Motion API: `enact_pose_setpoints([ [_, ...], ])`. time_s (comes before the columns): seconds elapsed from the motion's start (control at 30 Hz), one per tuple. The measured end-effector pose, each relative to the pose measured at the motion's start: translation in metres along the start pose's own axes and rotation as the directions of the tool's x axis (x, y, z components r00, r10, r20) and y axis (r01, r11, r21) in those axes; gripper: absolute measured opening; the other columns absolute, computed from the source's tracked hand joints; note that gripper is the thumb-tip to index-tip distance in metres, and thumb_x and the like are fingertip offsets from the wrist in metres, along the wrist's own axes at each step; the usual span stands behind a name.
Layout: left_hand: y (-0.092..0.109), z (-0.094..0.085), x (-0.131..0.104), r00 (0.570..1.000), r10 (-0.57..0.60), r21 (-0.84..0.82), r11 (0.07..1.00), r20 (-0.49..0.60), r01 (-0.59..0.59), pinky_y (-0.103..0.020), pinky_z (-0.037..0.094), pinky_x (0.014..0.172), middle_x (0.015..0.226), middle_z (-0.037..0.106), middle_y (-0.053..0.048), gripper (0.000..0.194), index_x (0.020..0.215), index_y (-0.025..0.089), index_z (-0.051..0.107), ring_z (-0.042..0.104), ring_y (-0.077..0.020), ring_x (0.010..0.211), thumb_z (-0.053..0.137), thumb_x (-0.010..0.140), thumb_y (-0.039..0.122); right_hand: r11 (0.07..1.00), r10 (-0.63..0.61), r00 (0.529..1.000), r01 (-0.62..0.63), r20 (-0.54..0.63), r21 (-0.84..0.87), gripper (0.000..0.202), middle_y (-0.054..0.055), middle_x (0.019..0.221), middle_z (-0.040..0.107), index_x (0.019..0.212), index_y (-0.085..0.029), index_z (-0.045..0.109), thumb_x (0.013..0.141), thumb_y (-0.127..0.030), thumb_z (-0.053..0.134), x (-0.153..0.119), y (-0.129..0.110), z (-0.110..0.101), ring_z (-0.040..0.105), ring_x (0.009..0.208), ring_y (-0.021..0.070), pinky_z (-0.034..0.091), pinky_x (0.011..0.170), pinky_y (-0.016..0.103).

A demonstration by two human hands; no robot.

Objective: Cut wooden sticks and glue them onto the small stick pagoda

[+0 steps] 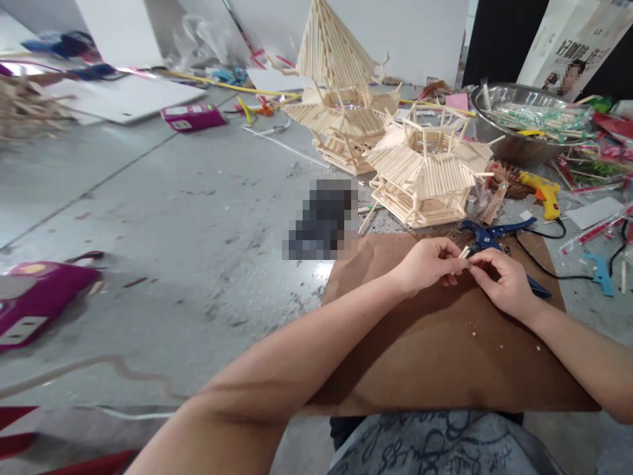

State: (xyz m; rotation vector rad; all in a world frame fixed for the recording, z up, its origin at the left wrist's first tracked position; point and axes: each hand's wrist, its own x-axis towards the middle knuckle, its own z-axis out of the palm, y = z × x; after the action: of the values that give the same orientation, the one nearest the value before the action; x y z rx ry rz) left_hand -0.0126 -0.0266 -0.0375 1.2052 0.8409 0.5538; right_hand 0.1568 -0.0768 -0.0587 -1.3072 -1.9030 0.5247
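Note:
My left hand (435, 262) is closed around a few short pale wooden sticks (463, 253), their ends poking up between thumb and fingers. Right beside it, my right hand (500, 280) has thumb and fingertips pinched together, close against the left fingertips. What the pinch holds, if anything, is too small to make out. Both hands are above a brown cardboard sheet (420, 369). A blue-handled cutter (487, 234) lies just beyond, partly hidden by my right hand. Beyond the hands stands a stick-built pavilion model (428, 178), its top level without a roof.
A taller stick pagoda (341, 66) with a pointed roof stands behind. At right are a steel bowl (519, 148) of wrapped sticks, a yellow glue gun (544, 194) and a light-blue one (601, 270) with black cords. Purple power boxes (47, 297) sit left; a blurred-out dark object (321, 221) lies mid-floor.

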Motion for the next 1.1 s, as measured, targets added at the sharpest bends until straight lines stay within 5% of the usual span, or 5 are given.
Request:
enact_pose_setpoints([
  [0.47,-0.013,0.004,0.004,0.999,0.035,-0.012,0.999,0.007,-0.035,-0.017,0.046,0.050,0.062,0.059,0.000,0.009,0.075,0.010,0.054,0.057,-0.0063,0.051,0.054,0.078,0.019,0.989,-0.128,0.992,0.126,-0.019,-0.073,0.012,0.004,0.081,0.062,0.091,-0.023,0.056,0.081,-0.020,0.052,-0.004,0.007,0.000,0.059,0.072,0.0156,0.047,0.067,0.031],
  [0.7,-0.012,0.005,0.002,0.995,0.100,0.155,0.983,0.018,-0.101,-0.019,0.045,0.052,0.064,0.058,0.001,0.012,0.076,0.012,0.056,0.055,-0.0073,0.053,0.049,0.079,0.021,0.940,-0.325,0.943,0.314,-0.069,-0.133,0.020,0.004,0.085,0.063,0.098,-0.022,0.056,0.080,-0.013,0.051,-0.002,0.006,0.001,0.059,0.077,0.0133,0.047,0.069,0.027],
  [0.87,-0.008,-0.001,0.000,0.960,0.278,0.451,0.863,-0.042,-0.230,-0.019,0.042,0.053,0.062,0.057,0.001,0.017,0.072,0.014,0.058,0.053,-0.0087,0.056,0.052,0.077,0.029,0.785,-0.546,0.776,0.606,0.317,-0.131,0.022,0.006,0.085,0.064,0.097,-0.018,0.060,0.079,-0.029,0.054,-0.007,-0.016,0.003,0.056,0.074,0.0153,0.045,0.066,0.029],
  [1.0,-0.008,-0.004,0.002,0.938,0.334,0.525,0.816,-0.088,-0.241,-0.020,0.041,0.053,0.060,0.057,0.001,0.020,0.074,0.014,0.059,0.053,-0.0089,0.053,0.052,0.078,0.032,0.734,-0.494,0.534,0.679,0.686,0.001,0.064,0.014,0.122,0.053,0.121,-0.018,0.051,0.073,-0.060,0.050,-0.010,-0.034,0.008,0.050,0.104,0.0266,0.039,0.085,0.044],
  [1.1,-0.008,-0.004,0.004,0.923,0.348,0.543,0.813,-0.165,-0.209,-0.020,0.040,0.053,0.056,0.056,0.002,0.024,0.078,0.014,0.061,0.052,-0.0092,0.051,0.052,0.078,0.036,0.750,-0.399,0.439,0.661,0.805,0.012,0.072,0.016,0.138,0.038,0.131,-0.018,0.042,0.075,-0.062,0.044,-0.010,-0.042,0.009,0.034,0.123,0.0325,0.024,0.097,0.055],
])
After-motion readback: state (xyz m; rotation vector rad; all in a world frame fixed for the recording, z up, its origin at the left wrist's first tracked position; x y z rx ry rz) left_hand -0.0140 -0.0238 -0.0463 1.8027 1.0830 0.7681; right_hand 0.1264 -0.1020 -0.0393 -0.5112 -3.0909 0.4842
